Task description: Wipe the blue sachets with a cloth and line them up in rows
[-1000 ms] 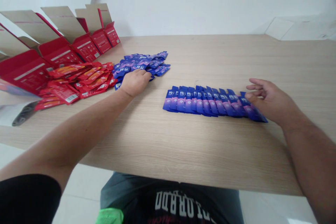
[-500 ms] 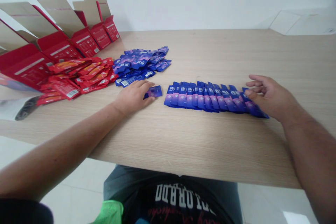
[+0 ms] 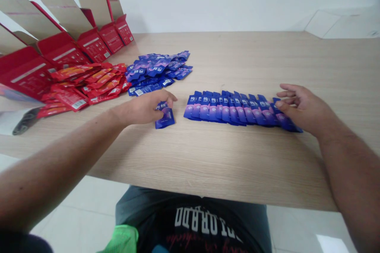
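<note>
Pinching one blue sachet [image 3: 165, 115] with left hand [image 3: 144, 107] just left of the sachet row [image 3: 237, 108], right hand [image 3: 303, 108] spread, touching that row's right end.

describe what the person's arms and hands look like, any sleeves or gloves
Both hands are bare: no gloves, rings or watch show on the left hand or the right hand. The forearms are uncovered too. A bit of black sleeve shows at the left upper arm.

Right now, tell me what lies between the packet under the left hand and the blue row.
Bare tabletop only, in the head view: the loose blue packet under the left hand stops short of the row of blue packets.
</note>
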`<state>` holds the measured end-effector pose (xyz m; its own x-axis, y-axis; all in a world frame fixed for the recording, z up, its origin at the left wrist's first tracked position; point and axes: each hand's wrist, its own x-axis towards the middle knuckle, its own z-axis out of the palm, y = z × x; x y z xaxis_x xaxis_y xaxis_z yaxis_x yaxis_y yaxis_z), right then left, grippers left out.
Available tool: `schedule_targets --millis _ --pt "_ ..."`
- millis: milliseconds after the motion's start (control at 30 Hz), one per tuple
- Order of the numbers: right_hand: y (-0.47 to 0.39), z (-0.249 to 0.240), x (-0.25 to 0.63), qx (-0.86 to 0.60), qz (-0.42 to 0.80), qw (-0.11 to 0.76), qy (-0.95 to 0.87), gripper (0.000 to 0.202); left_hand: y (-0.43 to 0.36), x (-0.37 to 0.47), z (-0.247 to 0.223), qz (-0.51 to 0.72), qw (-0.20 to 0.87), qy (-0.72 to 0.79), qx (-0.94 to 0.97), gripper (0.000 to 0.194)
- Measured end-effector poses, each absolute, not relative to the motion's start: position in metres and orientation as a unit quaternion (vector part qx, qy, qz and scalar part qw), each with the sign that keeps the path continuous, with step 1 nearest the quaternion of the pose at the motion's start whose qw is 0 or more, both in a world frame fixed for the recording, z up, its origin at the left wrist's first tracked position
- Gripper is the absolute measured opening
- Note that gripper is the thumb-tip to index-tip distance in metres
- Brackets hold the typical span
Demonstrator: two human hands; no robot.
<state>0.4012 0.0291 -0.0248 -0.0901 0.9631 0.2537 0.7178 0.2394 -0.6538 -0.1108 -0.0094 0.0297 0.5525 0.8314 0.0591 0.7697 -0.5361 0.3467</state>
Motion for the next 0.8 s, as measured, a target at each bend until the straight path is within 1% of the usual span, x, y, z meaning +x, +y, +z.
schedule_targets --millis 67,133,233,267,300,367,433,567,800 --pt "0.029 -0.024 0.400 -0.589 0.183 0.328 -0.716 0.071 -0.022 -0.118 0.030 0.142 0.053 0.547 0.823 0.031" --pt "0.029 -0.024 0.400 -0.587 0.179 0.330 -0.717 0.070 -0.035 -0.126 0.027 0.108 0.007 0.596 0.796 0.047" --pt "0.029 -0.024 0.402 -0.582 0.170 0.334 -0.721 0.070 -0.051 -0.135 0.017 0.025 0.023 0.579 0.815 0.081" --pt "0.029 -0.025 0.403 -0.580 0.168 0.336 -0.723 0.070 -0.054 -0.135 0.013 0.012 0.031 0.564 0.825 0.085" --pt "0.030 -0.025 0.403 -0.579 0.165 0.337 -0.724 0.070 -0.056 -0.135 0.010 0.007 0.034 0.553 0.833 0.083" --pt "0.030 -0.024 0.404 -0.578 0.160 0.341 -0.724 0.070 -0.056 -0.130 0.006 0.010 0.026 0.544 0.838 0.070" --pt "0.030 -0.023 0.405 -0.580 0.152 0.345 -0.722 0.070 -0.050 -0.123 0.004 0.011 0.023 0.538 0.842 0.062" --pt "0.032 -0.024 0.408 -0.596 0.136 0.348 -0.711 0.068 -0.031 -0.107 0.004 0.021 0.038 0.513 0.857 0.063" --pt "0.035 -0.028 0.411 -0.599 0.146 0.360 -0.700 0.069 -0.009 -0.079 0.005 0.054 0.046 0.496 0.866 0.056"
